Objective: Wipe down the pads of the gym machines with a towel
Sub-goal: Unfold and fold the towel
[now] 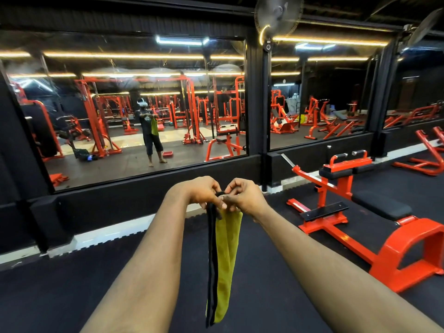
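left hand (204, 191), right hand (242, 195) pinch towel (227, 260) top | hangs over floor (72, 296)

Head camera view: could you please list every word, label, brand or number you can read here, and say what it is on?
No text here can be read.
Shirt print of the person in the mirror: too blurred to read.
Towel, held up by both hands: no print visible.
Orange machine: no label visible.
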